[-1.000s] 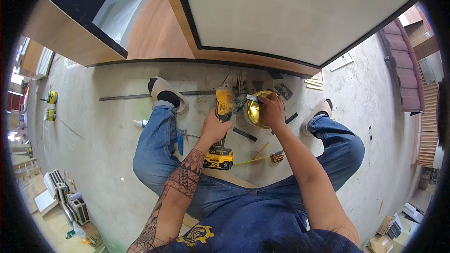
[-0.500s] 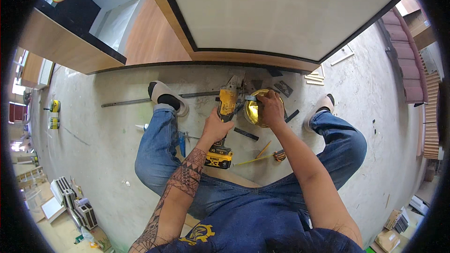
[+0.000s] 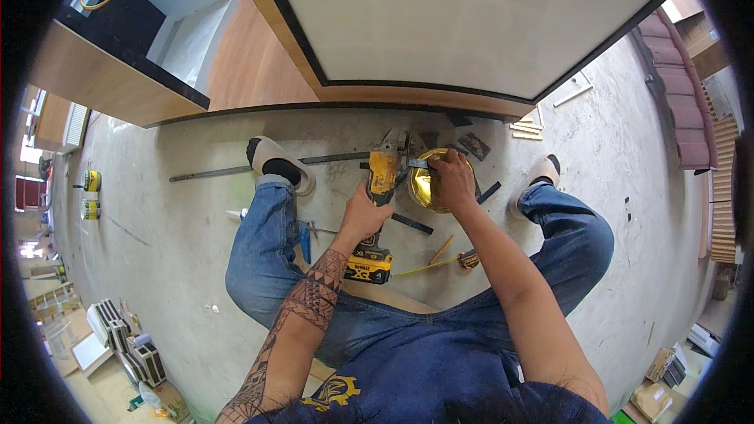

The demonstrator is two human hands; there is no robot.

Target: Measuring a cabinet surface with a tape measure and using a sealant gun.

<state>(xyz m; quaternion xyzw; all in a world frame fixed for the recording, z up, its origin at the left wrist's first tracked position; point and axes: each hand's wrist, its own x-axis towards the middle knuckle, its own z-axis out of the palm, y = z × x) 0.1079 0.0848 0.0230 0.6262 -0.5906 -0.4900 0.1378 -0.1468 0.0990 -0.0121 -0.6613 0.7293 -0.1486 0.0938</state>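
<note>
My left hand [image 3: 366, 213] is wrapped round the body of a yellow and black cordless angle grinder [image 3: 382, 171], its battery pack toward me. The grinder's head and disc lie at the far end, close to my right hand. In my right hand [image 3: 453, 180] a short grey strip [image 3: 418, 163] is pinched, its end sticking out toward the disc; whether the two touch I cannot tell. Beneath that hand sits a shiny gold round object [image 3: 424, 191], like a tin or a roll, partly covered by my fingers.
Dark cut strips [image 3: 412, 224] lie around on the concrete floor. A tape measure [image 3: 468, 259] and a pencil [image 3: 442, 249] are between my legs, with a blue-handled tool [image 3: 305, 240] by my left knee. A long bar [image 3: 212, 174] passes my left foot. A large wood-edged panel [image 3: 471, 23] stands ahead.
The grinder's head has tilted slightly, and my left hand has shifted a little with it. My right hand holds the strip in nearly the same place.
</note>
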